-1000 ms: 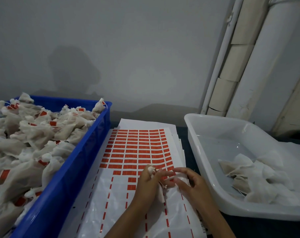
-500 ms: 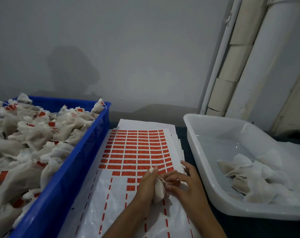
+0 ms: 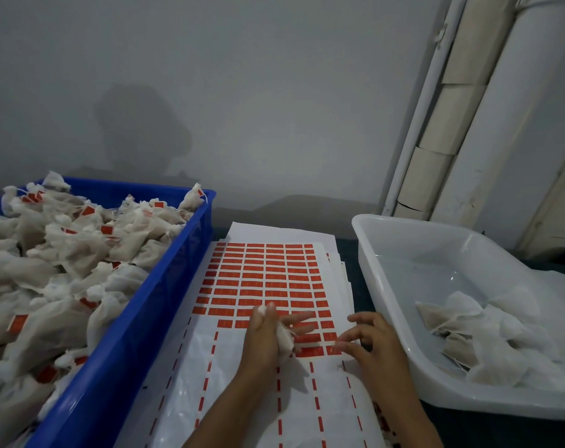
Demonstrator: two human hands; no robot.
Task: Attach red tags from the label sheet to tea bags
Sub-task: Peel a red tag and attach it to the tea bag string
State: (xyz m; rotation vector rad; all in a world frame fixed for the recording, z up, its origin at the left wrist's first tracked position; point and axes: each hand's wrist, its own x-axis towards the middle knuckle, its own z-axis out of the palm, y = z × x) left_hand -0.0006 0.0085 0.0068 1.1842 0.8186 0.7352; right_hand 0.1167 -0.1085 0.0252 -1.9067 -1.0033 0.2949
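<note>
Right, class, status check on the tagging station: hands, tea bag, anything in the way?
Left hand grips one tea bag. Right hand open, fingertips on label sheet at the red tags. Nothing in the way.

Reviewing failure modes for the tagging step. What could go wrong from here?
1. The right hand picks at a red tag on the label sheet with loose fingertips; nothing pins the sheet, so it may lift or shift.
2. The left hand holds the tea bag low over the tags; it could catch on one.
</note>
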